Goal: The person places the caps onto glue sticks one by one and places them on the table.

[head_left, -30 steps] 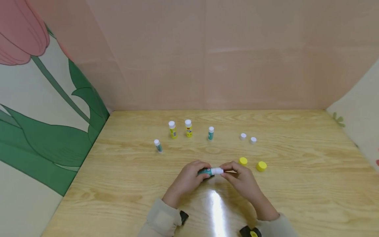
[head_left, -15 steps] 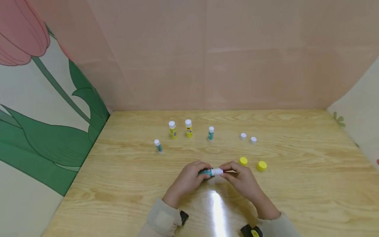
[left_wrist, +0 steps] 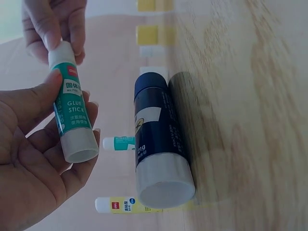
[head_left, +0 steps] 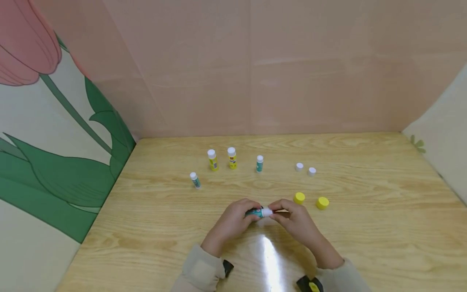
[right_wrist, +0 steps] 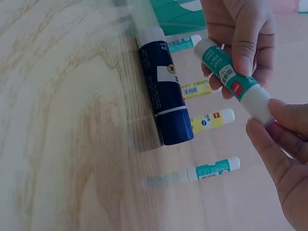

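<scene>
My left hand [head_left: 235, 219] holds a teal-and-white glue stick [left_wrist: 74, 108] by its labelled barrel, tilted, with the thumb along the label. The right hand [head_left: 293, 221] pinches the white cap [right_wrist: 257, 103] at its other end between thumb and fingertips. Below both hands, a thicker navy glue stick [left_wrist: 154, 125] lies on its side on the table. It shows fully in the wrist views, while the hands cover most of it in the head view.
Behind the hands stand two yellow glue sticks [head_left: 232, 159] and two small teal ones [head_left: 259, 164], all white-capped. Rightward on the wooden table [head_left: 383, 223] sit two white round caps [head_left: 299, 167] and two yellow ones [head_left: 322, 203]. A pink backdrop [head_left: 310, 81] rises behind.
The right hand has shifted slightly left toward the left hand, and less of the glue stick's white end shows between them. The standing glue sticks and loose caps stay put.
</scene>
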Motion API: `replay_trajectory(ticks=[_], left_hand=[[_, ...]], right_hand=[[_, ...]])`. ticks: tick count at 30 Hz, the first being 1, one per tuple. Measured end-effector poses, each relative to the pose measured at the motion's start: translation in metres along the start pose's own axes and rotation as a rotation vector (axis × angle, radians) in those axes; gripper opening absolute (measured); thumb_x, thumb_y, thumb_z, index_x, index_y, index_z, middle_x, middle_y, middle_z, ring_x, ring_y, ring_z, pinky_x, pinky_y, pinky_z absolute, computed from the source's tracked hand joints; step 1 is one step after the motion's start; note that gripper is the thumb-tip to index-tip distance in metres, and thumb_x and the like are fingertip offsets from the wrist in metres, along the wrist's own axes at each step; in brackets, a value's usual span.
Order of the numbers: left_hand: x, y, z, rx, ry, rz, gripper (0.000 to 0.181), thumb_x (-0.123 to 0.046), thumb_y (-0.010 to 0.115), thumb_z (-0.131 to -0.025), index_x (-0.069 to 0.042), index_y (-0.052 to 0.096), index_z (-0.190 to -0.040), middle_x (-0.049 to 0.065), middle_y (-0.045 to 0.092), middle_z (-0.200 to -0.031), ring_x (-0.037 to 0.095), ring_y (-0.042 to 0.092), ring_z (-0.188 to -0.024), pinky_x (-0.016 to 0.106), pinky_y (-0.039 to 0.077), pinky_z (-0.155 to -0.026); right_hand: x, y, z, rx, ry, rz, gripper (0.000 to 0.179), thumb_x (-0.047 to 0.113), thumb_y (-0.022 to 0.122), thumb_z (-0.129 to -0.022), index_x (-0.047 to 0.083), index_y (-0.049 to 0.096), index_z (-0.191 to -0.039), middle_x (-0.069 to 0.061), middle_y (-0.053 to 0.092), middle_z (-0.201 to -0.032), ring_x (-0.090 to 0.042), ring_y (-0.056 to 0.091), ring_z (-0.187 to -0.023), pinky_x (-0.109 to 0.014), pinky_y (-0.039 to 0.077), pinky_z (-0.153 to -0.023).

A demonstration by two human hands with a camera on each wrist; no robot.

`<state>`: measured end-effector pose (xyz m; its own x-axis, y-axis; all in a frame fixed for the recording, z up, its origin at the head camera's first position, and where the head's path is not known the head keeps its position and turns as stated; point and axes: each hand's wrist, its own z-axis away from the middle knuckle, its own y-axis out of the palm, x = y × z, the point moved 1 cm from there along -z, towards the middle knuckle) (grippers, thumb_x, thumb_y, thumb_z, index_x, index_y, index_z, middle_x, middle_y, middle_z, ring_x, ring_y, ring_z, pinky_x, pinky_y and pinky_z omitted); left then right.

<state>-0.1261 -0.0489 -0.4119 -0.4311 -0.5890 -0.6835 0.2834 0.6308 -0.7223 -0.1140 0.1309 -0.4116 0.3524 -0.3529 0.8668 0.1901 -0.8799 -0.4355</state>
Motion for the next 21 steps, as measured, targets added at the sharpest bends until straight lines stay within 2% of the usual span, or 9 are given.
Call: replay_trajectory(ticks=[8, 21], left_hand=[[-0.0021, 0.0, 0.0008, 0.001, 0.017, -0.006, 0.02, -0.018, 0.057, -0.082, -0.011, 0.061, -0.1, -0.004, 0.057, -0.1, 0.004, 0.051, -0.089, 0.019, 0.041, -0.075], [-0.0035, 0.0014, 0.0011, 0.006, -0.001, -0.032, 0.021, -0.018, 0.058, -0.082, -0.01, 0.061, -0.101, -0.005, 0.057, -0.098, 0.003, 0.05, -0.086, 0.017, 0.041, -0.074]], right_hand=[[0.0004, 0.0008, 0.0007, 0.007, 0.032, -0.001, 0.019, -0.011, 0.06, -0.073, 0.002, 0.06, -0.087, -0.005, 0.06, -0.088, -0.019, 0.057, -0.083, -0.022, 0.047, -0.069], [-0.0028, 0.0032, 0.0014, 0.004, 0.038, -0.026, 0.018, -0.012, 0.06, -0.073, 0.001, 0.06, -0.086, -0.006, 0.06, -0.087, -0.02, 0.057, -0.083, -0.022, 0.047, -0.068]])
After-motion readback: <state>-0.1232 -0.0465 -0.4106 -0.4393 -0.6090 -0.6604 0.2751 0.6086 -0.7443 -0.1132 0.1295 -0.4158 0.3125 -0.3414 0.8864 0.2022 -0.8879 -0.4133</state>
